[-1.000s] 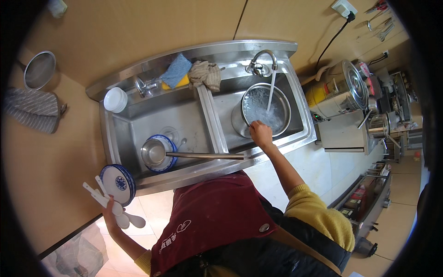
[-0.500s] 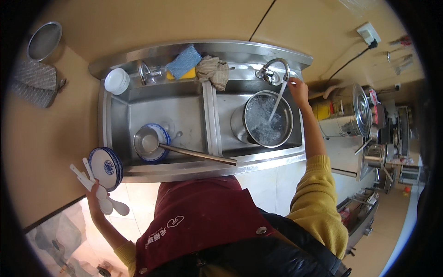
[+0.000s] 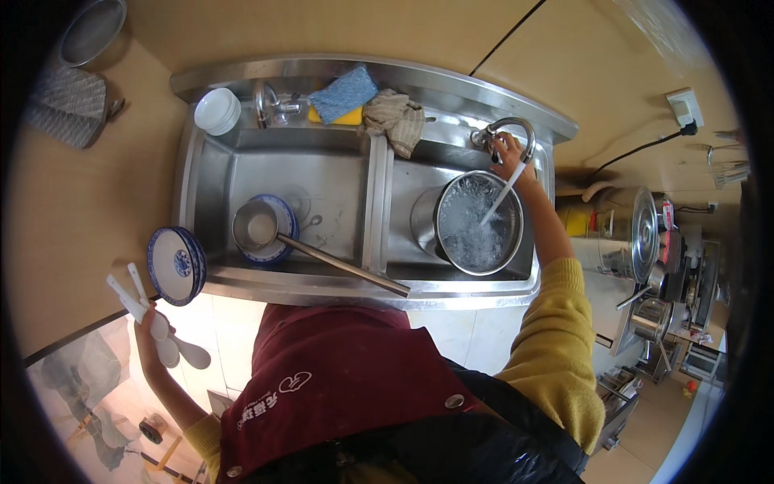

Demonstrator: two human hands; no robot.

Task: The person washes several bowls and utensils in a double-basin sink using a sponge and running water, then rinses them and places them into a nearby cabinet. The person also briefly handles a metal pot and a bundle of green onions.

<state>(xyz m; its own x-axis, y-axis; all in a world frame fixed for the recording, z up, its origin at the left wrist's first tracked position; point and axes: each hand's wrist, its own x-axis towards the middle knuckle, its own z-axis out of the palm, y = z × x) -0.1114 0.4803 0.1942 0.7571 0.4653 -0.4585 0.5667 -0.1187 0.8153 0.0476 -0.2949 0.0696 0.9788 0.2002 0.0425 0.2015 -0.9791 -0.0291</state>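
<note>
My left hand (image 3: pixel 147 332), out past the sink's left front corner, is closed round several white soup spoons (image 3: pixel 193 355), their handles pointing up and their bowls hanging below. Just above them are stacked blue-and-white bowls (image 3: pixel 169 268). At the right basin, my right hand (image 3: pixel 506 155) is closed at the base of the running faucet (image 3: pixel 516 123), apparently on its handle, which the fingers mostly hide. Water pours from the spout into a deep steel pot (image 3: pixel 439 230), whose water is churning and bubbly.
In the left basin, a long-handled steel ladle (image 3: pixel 347 266) rests over a blue-rimmed bowl (image 3: pixel 282 216); a small spoon (image 3: pixel 314 220) lies alongside. White bowls (image 3: pixel 216 111), a blue cloth (image 3: pixel 343 93), yellow sponge (image 3: pixel 348 118) and striped rag (image 3: pixel 393 119) line the back ledge.
My right hand has moved from the spout's end down to the faucet base. The water keeps running, and my left hand still holds the spoons. The view has shifted slightly.
</note>
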